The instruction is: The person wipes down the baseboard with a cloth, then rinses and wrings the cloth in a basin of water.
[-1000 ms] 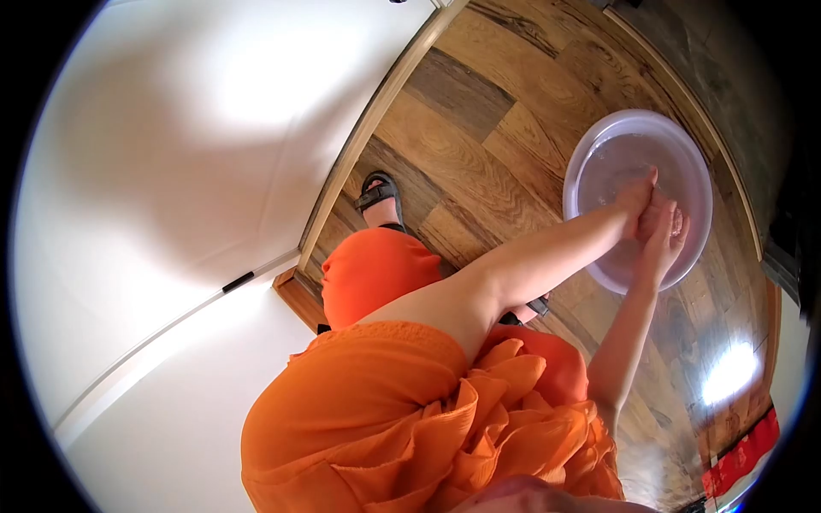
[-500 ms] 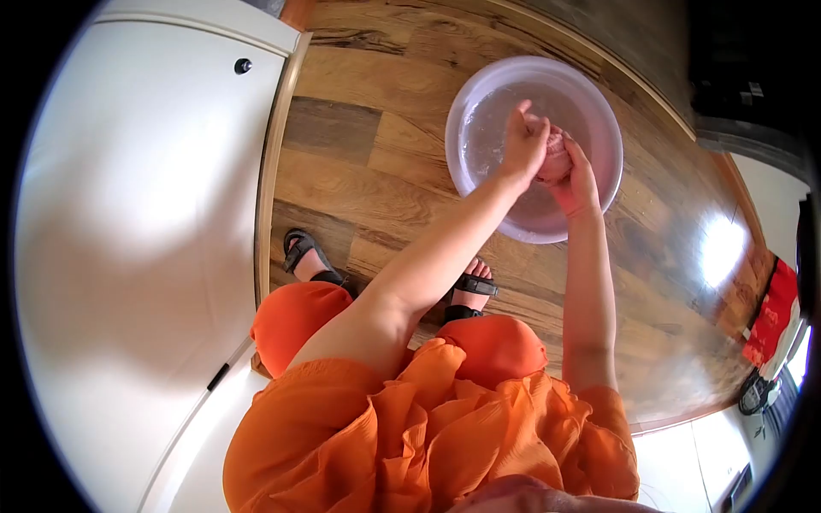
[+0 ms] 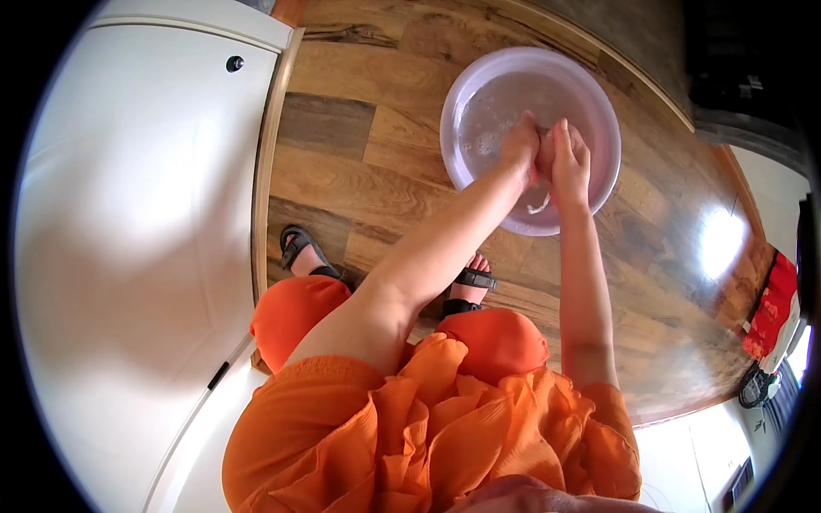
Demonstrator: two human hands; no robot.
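A round pale lilac basin stands on the floor with cloudy, slightly bubbly water inside. Over the water my left hand and my right hand press close together. Between them they squeeze a small wet pinkish cloth, mostly covered by the fingers and palms. From below the hands a thin pale end or strand hangs toward the near side of the basin. Both hands are closed around the bundle.
The basin rests on a wood-plank floor. A white door or panel is along the left. My sandalled feet and orange-clothed knees are in front of me. Dark furniture and a red cloth are at the right.
My hands have turned and come closer together, covering more of the pinkish cloth. A pale strand now hangs below them. The basin appears slightly higher in view.
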